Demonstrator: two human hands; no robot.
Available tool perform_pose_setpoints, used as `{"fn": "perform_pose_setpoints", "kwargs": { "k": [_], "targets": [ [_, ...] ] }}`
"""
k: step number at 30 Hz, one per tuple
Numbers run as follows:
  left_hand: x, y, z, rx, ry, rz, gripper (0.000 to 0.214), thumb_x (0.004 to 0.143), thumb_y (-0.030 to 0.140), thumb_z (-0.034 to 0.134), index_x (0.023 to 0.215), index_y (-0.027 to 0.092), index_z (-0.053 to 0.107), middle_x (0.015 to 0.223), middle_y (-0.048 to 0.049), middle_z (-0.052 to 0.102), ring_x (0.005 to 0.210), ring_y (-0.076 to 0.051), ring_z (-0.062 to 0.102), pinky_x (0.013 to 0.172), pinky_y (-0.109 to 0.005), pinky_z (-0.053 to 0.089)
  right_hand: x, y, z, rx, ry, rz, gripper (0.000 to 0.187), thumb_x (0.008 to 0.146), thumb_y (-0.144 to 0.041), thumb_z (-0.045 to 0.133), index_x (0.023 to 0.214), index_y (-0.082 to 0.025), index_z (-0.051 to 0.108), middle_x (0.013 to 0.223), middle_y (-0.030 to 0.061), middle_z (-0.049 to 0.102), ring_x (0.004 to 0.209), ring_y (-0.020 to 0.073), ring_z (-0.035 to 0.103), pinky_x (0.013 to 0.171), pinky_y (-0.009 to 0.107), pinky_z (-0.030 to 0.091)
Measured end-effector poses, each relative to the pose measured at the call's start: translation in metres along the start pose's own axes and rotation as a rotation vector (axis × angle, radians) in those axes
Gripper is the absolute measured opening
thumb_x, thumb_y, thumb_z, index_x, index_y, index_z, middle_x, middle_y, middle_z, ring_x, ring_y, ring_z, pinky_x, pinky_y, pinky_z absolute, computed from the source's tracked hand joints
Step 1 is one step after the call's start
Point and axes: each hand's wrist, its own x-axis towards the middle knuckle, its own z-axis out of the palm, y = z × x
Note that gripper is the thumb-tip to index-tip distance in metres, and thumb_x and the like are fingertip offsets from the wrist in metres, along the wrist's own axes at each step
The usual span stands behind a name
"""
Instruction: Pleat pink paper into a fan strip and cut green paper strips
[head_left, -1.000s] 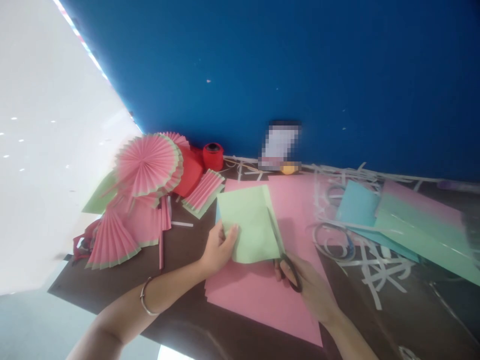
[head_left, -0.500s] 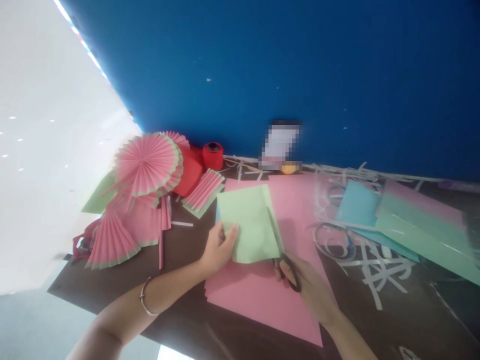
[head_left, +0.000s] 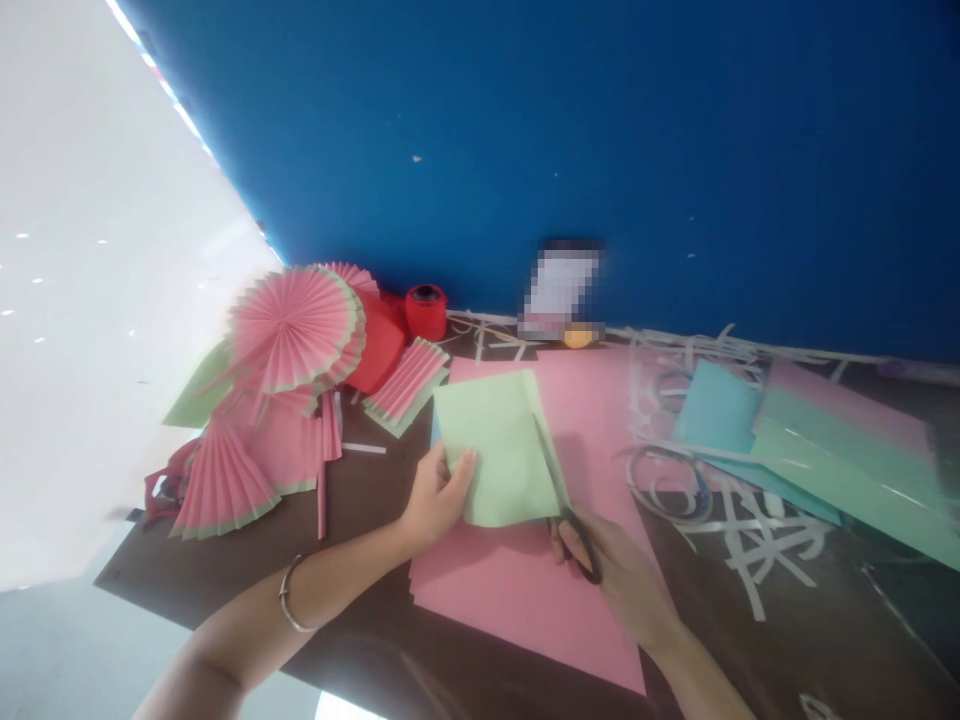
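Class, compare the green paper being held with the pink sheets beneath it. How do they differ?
Colour: the green paper is pale green, while the pink sheets are rosy pink.
Size: the green paper is clearly smaller; the pink sheets extend past it both toward the wall and toward the person.
Pose: the green paper is held in the left grip, whereas the pink sheets lie on the dark table.
Both look plain and unpleated.
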Motion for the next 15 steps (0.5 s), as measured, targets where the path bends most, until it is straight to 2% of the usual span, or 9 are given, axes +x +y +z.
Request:
{"fn": "perform_pose_setpoints", "kwargs": {
  "k": [15],
  "targets": [
    [0.0006,-0.001,-0.0008,0.019,0.009,0.004,0.036,0.084,0.046,0.049,0.104,0.017,0.056,0.097,-0.0078,0.066,0.089,-0.018,0.062,0.079,-0.03,0.049,-0.0005,-0.0053,0.0011,-0.004,0.021,0.003,0.034,0.08,-0.045,0.044,0.056,-0.021,0.036,0.055,-0.0008,0.046,0.053,0.0123,0.04,0.049,0.026,0.031]
  ]
}}
